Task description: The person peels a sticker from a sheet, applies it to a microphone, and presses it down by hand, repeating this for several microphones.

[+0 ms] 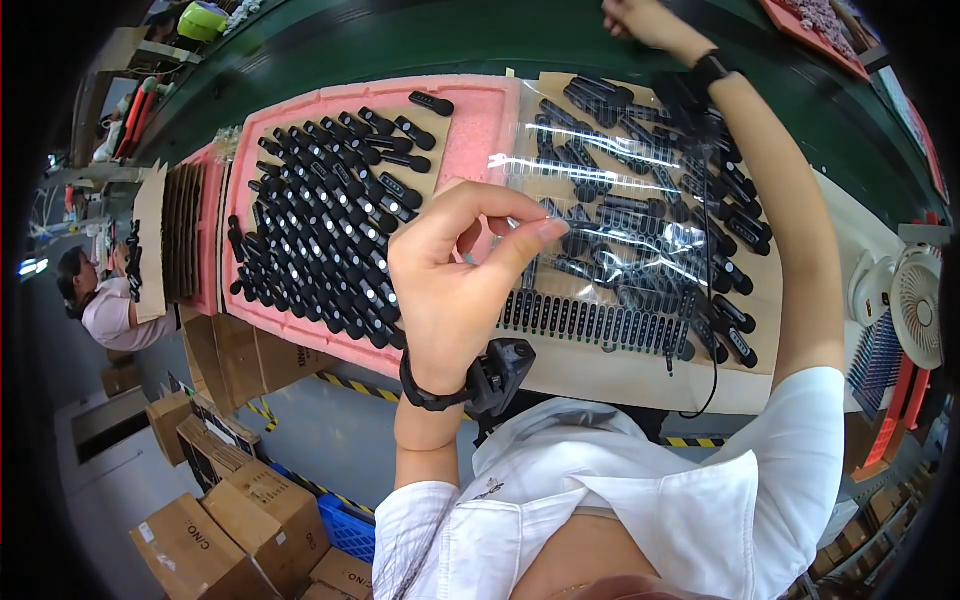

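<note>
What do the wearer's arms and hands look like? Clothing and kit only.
Left hand and right hand: ungloved. Left wrist: black strap with a chunky, angular black device. Right wrist: black band; thin black cable nearby, attachment unclear. Short white fabric sleeves; bare forearms.

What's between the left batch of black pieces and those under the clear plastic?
The head view shows a bare strip of pink foam between them; lower down, the left hand blocks the view.

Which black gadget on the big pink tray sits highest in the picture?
The lone black round-tipped gadget at the group's upper right, its tip pointing right; a little bare brown cardboard separates it from the others.
</note>
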A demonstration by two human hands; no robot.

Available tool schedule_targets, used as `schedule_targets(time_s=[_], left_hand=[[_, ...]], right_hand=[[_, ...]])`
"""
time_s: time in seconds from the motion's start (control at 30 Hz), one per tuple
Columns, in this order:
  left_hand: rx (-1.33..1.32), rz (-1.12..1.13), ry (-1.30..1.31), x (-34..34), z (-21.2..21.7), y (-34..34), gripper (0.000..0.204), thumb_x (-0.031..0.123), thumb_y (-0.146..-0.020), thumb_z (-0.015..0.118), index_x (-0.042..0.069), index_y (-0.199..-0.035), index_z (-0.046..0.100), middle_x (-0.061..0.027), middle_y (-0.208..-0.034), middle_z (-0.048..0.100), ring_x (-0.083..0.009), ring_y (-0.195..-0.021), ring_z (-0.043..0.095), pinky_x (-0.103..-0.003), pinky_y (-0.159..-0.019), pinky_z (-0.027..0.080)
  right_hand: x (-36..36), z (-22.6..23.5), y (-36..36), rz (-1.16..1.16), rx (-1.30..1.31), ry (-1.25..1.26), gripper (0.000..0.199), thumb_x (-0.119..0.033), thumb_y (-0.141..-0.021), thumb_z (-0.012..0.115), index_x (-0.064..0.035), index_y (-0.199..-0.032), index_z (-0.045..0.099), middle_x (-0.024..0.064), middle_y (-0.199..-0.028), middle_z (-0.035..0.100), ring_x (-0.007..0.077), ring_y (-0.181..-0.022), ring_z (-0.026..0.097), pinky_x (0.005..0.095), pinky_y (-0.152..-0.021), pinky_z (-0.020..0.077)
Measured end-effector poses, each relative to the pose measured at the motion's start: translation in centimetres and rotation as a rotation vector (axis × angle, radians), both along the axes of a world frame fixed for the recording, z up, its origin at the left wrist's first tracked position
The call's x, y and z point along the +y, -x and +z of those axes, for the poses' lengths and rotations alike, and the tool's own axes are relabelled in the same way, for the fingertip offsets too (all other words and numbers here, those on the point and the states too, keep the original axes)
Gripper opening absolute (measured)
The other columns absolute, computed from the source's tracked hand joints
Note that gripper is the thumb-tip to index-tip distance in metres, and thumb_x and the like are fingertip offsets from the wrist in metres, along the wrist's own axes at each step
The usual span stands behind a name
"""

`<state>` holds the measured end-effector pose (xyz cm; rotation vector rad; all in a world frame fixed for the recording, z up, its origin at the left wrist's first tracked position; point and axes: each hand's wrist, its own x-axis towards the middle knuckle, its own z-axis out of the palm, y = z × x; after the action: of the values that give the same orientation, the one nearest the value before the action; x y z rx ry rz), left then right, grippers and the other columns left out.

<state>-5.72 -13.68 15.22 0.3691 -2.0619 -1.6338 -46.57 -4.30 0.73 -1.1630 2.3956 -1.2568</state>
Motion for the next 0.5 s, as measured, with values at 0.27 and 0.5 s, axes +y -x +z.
schedule_targets(time_s=[0.27, 0.5], left_hand=[[0.139, -0.015, -0.139, 0.9, 0.2, -0.8, 0.01, 0.001, -0.064, 0.07, 0.002, -0.071, 0.063, 0.0004, -0.067, 0.06, -0.0033, -0.058, 0.046, -0.017, -0.051, 0.033], [0.192, -0.238, -0.171, 3.2, 0.6, -0.3, 0.014, -0.009, -0.066, 0.064, -0.004, -0.076, 0.057, -0.0066, -0.074, 0.058, -0.0088, -0.065, 0.053, -0.018, -0.059, 0.041]], right_hand=[[5.7, 16.4, -24.7, -0.001, 0.817, 0.039, 0.021, -0.017, -0.08, 0.058, 0.0024, -0.086, 0.054, 0.0129, -0.071, 0.054, 0.0235, -0.064, 0.053, 0.0295, -0.059, 0.0422], [9.7, 14.8, -32.4, -0.117, -0.006, 0.322, 0.031, 0.006, -0.069, 0.062, 0.0059, -0.1, 0.058, 0.0114, -0.092, 0.061, 0.0145, -0.083, 0.058, 0.0245, -0.074, 0.0463]])
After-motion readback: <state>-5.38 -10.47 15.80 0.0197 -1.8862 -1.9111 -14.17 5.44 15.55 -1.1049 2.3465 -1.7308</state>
